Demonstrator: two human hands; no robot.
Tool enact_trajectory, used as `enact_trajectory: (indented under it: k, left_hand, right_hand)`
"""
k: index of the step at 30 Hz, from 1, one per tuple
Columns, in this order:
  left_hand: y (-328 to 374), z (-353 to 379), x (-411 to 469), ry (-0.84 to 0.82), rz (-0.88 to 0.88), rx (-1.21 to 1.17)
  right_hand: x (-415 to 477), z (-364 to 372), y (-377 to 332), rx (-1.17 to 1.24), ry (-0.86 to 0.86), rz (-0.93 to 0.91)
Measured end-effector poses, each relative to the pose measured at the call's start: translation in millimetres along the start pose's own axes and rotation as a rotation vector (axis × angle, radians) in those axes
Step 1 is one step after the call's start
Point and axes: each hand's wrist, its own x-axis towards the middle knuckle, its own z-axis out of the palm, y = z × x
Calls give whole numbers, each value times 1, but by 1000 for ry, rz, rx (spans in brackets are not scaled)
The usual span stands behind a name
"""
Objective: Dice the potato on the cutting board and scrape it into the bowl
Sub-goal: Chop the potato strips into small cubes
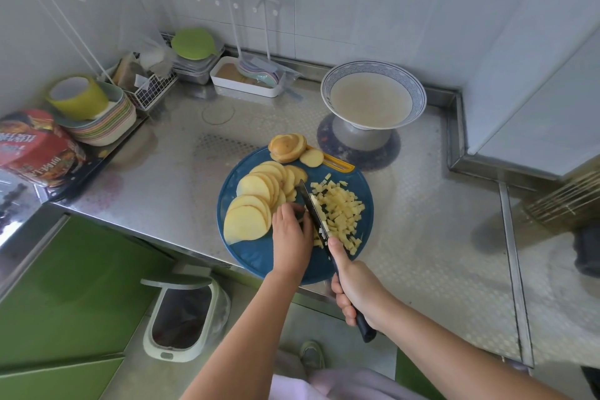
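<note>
Half diced so far on our cutting board (259,258) — potato slices (251,204) left, cubes (342,211) right — left hand (290,234) curled beside the knife (312,206), hold hidden, right hand (355,292) clasping its handle; next we feed slices, bowl (419,89) beyond.

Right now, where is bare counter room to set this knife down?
Steel counter right of the round blue cutting board, nearer than the blue-rimmed bowl; also left of the board. Crowded: back-left corner, stacked pastel plates, white wire basket.

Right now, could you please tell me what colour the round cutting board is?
The cutting board is dark blue, seen clearly in the head view.
</note>
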Motion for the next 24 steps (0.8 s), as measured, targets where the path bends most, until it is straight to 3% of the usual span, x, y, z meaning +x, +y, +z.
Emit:
enact_trajectory:
  k: [24]
  left_hand:
    - [-3, 6, 3, -2, -11, 51]
  right_hand:
    - [9, 10, -4, -81, 31, 79]
